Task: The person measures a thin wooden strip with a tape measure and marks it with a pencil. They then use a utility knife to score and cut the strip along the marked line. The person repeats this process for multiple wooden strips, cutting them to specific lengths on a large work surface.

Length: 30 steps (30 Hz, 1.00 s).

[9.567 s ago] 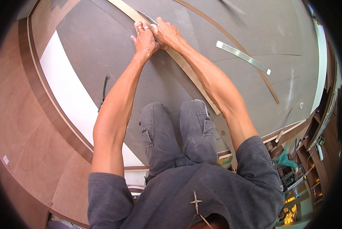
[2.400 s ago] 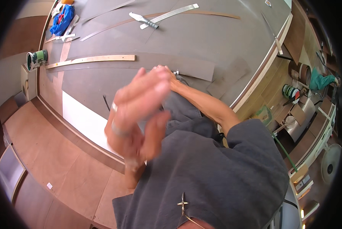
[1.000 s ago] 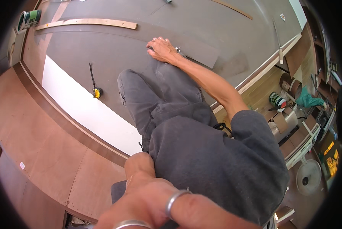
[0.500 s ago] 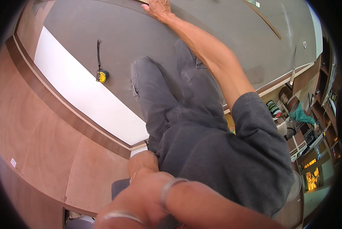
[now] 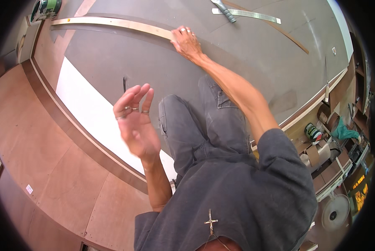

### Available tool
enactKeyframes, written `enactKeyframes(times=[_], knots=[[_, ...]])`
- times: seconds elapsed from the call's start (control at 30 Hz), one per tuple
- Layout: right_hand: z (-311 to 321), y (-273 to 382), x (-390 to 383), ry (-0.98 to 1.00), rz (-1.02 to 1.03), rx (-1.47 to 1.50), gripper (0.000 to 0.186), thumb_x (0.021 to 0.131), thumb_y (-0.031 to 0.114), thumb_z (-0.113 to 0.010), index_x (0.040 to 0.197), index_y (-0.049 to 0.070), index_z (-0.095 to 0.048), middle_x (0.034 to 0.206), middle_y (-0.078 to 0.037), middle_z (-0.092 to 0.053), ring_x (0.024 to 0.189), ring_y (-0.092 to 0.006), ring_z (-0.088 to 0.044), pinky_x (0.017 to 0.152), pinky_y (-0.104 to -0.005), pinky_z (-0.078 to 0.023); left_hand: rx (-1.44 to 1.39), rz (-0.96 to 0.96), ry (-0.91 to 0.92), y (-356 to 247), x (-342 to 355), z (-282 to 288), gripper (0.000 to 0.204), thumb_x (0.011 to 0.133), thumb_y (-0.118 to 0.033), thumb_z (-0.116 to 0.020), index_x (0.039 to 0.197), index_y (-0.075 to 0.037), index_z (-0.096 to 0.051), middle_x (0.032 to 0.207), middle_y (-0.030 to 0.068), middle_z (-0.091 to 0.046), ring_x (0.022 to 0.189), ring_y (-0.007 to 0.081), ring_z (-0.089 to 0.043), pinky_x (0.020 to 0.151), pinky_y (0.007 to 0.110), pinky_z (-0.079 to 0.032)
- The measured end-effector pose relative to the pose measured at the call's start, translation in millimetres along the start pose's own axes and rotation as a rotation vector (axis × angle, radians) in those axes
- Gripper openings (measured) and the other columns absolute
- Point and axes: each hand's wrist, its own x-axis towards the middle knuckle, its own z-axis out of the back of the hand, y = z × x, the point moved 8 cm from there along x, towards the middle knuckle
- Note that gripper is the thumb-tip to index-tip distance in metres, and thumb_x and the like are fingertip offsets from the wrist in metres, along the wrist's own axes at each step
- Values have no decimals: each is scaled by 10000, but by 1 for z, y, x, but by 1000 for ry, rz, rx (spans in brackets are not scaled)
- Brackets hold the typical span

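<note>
1. Your right hand point(image 5: 187, 43) is resting on the near end of the long, flat, pale wooden strip point(image 5: 120, 23), its fingers curling over the wood; I cannot tell whether they are gripping or only pressing
2. That strip is lying across the upper left of the broad, matt grey sheet point(image 5: 108, 54), its far end reaching near the round, dark green can point(image 5: 48, 8) by the left border
3. Your left hand point(image 5: 137, 123), slightly blurred, is hanging raised over the sheet, palm showing, fingers loosely spread and holding nothing
4. A slim black strap point(image 5: 124, 85) is showing just beside those fingers
5. On the left, the smooth white panel point(image 5: 85, 94) and the curved, dark brown wooden border point(image 5: 80, 141) are marking the edge
6. On the right, the pale wooden edging point(image 5: 304, 109) is bounding the sheet, and open room is stretching between it and your forearm
7. Beyond your right hand, the grey-handled tool point(image 5: 225, 10) is lying across the flat silver metal strip point(image 5: 254, 15)
</note>
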Motion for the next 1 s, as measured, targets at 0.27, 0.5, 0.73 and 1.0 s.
enactKeyframes(times=[0.27,0.5,0.73,1.0], knots=[[145,-56,-139,22,1,3,455,888,187,-768,1297,67,-607,1184,-136,-603,1136,-341,-584,945,-468,-508,301,234,64,110,-8,1,460,1109,-345,-462,1398,11,-504,1380,201,-568,1302,325,-599,1125,483,-474],[260,-103,-281,101,-125,-56,492,862,127,-783,1318,50,-616,1166,-152,-596,1079,-361,-576,940,-472,-487,359,448,24,203,5,-18,503,1098,-343,-532,1432,28,-469,1424,207,-519,1281,304,-613,1088,454,-508],[299,-138,-363,128,-215,-168,515,840,122,-800,1323,70,-627,1162,-132,-599,1084,-332,-580,970,-471,-446,324,577,-194,294,55,-3,635,1055,-380,-613,1492,12,-370,1441,194,-497,1266,315,-615,1047,442,-545],[269,-174,-369,60,-304,-220,534,836,197,-822,1341,154,-655,1160,-65,-614,1123,-291,-580,973,-471,-427,318,628,-140,364,103,53,988,912,-461,-816,1537,36,-235,1229,157,-642,923,204,-680,721,350,-612]])
